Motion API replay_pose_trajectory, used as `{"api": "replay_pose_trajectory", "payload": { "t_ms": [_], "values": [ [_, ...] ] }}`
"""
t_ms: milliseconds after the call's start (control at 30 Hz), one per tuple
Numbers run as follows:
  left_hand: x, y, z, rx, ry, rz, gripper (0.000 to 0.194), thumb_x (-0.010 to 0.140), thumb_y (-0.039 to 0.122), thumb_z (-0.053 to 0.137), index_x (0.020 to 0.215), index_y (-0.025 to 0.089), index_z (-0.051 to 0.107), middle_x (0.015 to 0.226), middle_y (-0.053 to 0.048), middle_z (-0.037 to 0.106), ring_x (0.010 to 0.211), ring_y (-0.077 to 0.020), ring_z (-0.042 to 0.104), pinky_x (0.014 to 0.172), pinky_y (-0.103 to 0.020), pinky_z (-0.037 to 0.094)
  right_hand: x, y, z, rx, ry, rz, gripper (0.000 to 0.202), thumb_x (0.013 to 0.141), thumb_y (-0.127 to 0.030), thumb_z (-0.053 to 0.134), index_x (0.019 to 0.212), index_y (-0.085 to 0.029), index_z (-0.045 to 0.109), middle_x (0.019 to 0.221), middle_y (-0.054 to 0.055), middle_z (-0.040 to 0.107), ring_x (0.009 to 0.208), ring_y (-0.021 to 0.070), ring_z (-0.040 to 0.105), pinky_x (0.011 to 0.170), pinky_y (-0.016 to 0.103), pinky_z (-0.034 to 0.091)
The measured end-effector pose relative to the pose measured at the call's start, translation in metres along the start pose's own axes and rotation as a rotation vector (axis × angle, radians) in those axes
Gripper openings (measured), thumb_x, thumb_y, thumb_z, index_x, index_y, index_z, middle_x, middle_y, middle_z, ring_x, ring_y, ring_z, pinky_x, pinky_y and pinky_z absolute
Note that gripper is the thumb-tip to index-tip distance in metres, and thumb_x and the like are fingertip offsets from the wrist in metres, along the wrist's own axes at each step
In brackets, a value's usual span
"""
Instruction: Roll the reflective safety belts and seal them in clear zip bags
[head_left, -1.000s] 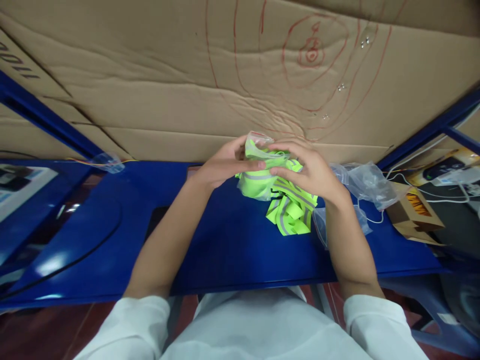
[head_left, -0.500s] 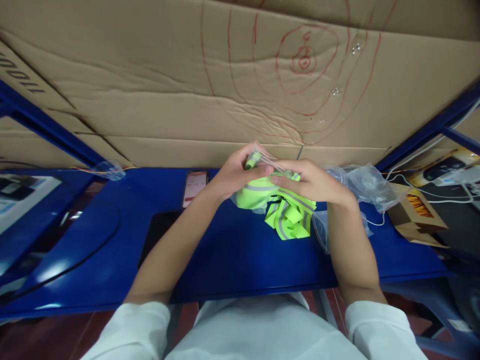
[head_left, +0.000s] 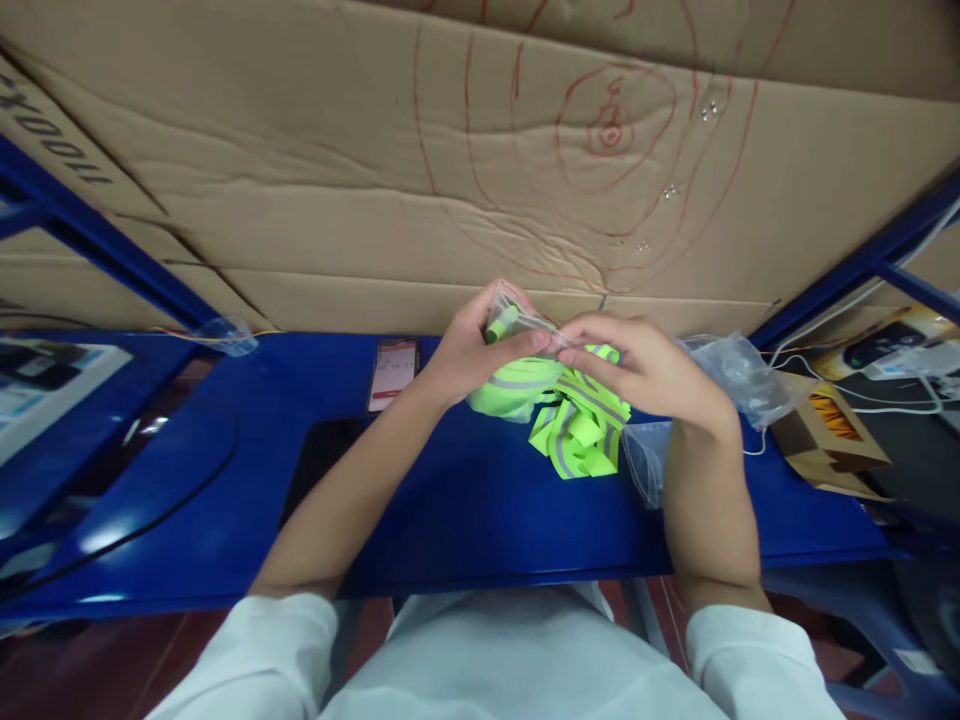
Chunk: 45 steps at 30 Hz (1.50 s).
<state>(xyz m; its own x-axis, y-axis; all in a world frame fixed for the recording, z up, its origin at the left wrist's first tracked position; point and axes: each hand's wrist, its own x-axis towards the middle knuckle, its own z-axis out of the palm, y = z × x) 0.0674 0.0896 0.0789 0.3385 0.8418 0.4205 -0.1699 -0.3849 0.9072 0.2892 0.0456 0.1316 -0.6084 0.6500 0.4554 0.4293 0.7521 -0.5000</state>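
A clear plastic bag (head_left: 517, 305) is held between my two hands over the blue table, with neon-yellow reflective strap (head_left: 510, 395) bundled inside it. My left hand (head_left: 487, 345) grips the bag's left side, thumb stretched along its top edge. At the bag's right end, my right hand (head_left: 611, 350) pinches the edge between thumb and fingers. More loose neon-yellow strap (head_left: 581, 440) with grey stripes lies folded on the table just below my right hand. Part of the bag is hidden behind my fingers.
A phone (head_left: 393, 375) and a black flat object (head_left: 319, 460) lie left of my hands. Right of them are clear bags (head_left: 742, 375) and an open cardboard box (head_left: 832, 430). A cardboard wall (head_left: 300, 230) with red rings rises behind the blue table (head_left: 480, 530).
My right hand has shifted slightly right, and its fingertips now pinch the bag's edge near my left thumb. The loose strap has stayed in place.
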Motion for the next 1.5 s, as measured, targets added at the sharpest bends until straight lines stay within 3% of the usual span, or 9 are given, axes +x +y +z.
{"api": "replay_pose_trajectory", "payload": {
  "t_ms": [100, 200, 500, 767, 933, 1067, 1233, 1400, 1500],
  "values": [
    [-0.002, 0.005, 0.001, -0.173, -0.09, -0.068, 0.055, 0.075, 0.06, 0.089, 0.102, 0.022, 0.061, 0.096, 0.0, 0.066, 0.081, -0.0127, 0.062, 0.071, -0.023, 0.048, -0.007, -0.003, -0.013, 0.008, 0.187, 0.054, 0.014, 0.097, -0.035, 0.072, 0.104, -0.023, 0.075, 0.105, 0.002, 0.078, 0.098, 0.0195, 0.072, 0.089, 0.031, 0.053],
    [-0.007, 0.013, 0.006, -0.238, -0.173, -0.153, 0.048, 0.076, 0.049, 0.091, 0.101, 0.021, 0.061, 0.095, 0.0, 0.067, 0.078, -0.0108, 0.062, 0.069, -0.021, 0.048, -0.014, -0.005, -0.024, -0.036, 0.192, 0.098, 0.027, 0.093, -0.043, 0.077, 0.113, -0.025, 0.075, 0.119, 0.005, 0.076, 0.11, 0.0241, 0.07, 0.093, 0.035, 0.054],
    [-0.01, 0.026, 0.02, -0.254, 0.219, -0.023, 0.051, 0.068, 0.037, 0.096, 0.073, 0.02, 0.048, 0.068, 0.007, 0.051, 0.069, -0.0098, 0.061, 0.067, -0.023, 0.05, -0.015, -0.014, -0.015, 0.056, 0.175, 0.189, 0.043, 0.089, -0.049, 0.081, 0.123, -0.025, 0.07, 0.095, 0.003, 0.074, 0.088, 0.021, 0.069, 0.086, 0.036, 0.058],
    [-0.011, 0.037, -0.001, -0.237, -0.202, -0.137, 0.055, 0.069, 0.038, 0.097, 0.117, 0.023, 0.073, 0.126, -0.007, 0.074, 0.121, -0.026, 0.069, 0.099, -0.032, 0.056, -0.007, -0.004, -0.006, 0.279, 0.365, 0.178, 0.033, 0.092, -0.052, 0.076, 0.11, -0.026, 0.067, 0.094, 0.003, 0.067, 0.086, 0.0186, 0.067, 0.079, 0.034, 0.059],
    [-0.01, 0.038, -0.006, -0.098, -0.01, -0.175, 0.04, 0.063, 0.034, 0.099, 0.095, 0.018, 0.08, 0.099, -0.005, 0.079, 0.087, -0.0187, 0.071, 0.078, -0.029, 0.055, -0.01, 0.004, -0.011, 0.322, 0.29, 0.206, 0.039, 0.088, -0.053, 0.08, 0.11, -0.026, 0.062, 0.088, 0.001, 0.063, 0.083, 0.018, 0.065, 0.078, 0.033, 0.058],
    [-0.012, 0.038, -0.004, -0.011, 0.081, -0.099, 0.037, 0.063, 0.036, 0.099, 0.074, 0.016, 0.07, 0.069, 0.002, 0.066, 0.061, -0.0093, 0.054, 0.058, -0.023, 0.039, -0.005, 0.003, -0.007, 0.303, 0.228, 0.208, 0.047, 0.086, -0.053, 0.083, 0.117, -0.026, 0.062, 0.095, 0.002, 0.066, 0.087, 0.0173, 0.066, 0.081, 0.031, 0.057],
    [-0.014, 0.036, -0.003, 0.033, -0.01, -0.133, 0.038, 0.067, 0.042, 0.097, 0.076, 0.017, 0.069, 0.067, 0.002, 0.062, 0.059, -0.0094, 0.05, 0.055, -0.023, 0.032, 0.003, 0.006, 0.002, 0.378, 0.299, 0.331, 0.042, 0.083, -0.057, 0.084, 0.101, -0.024, 0.067, 0.086, 0.001, 0.066, 0.078, 0.0154, 0.064, 0.07, 0.029, 0.054],
    [-0.009, 0.036, -0.013, -0.047, -0.222, -0.18, 0.038, 0.08, 0.049, 0.088, 0.103, 0.02, 0.08, 0.094, -0.004, 0.076, 0.079, -0.0153, 0.067, 0.069, -0.025, 0.05, 0.001, 0.014, 0.0, 0.415, 0.351, 0.312, 0.042, 0.08, -0.049, 0.088, 0.109, -0.025, 0.069, 0.091, 0.001, 0.066, 0.082, 0.016, 0.065, 0.072, 0.029, 0.056],
    [-0.005, 0.033, -0.017, -0.031, -0.196, -0.191, 0.041, 0.08, 0.05, 0.088, 0.107, 0.02, 0.083, 0.102, -0.007, 0.08, 0.087, -0.0196, 0.072, 0.077, -0.028, 0.056, 0.0, 0.014, -0.003, 0.374, 0.376, 0.299, 0.039, 0.082, -0.048, 0.086, 0.111, -0.026, 0.072, 0.089, 0.001, 0.067, 0.082, 0.016, 0.066, 0.073, 0.03, 0.057]
  ]
}}
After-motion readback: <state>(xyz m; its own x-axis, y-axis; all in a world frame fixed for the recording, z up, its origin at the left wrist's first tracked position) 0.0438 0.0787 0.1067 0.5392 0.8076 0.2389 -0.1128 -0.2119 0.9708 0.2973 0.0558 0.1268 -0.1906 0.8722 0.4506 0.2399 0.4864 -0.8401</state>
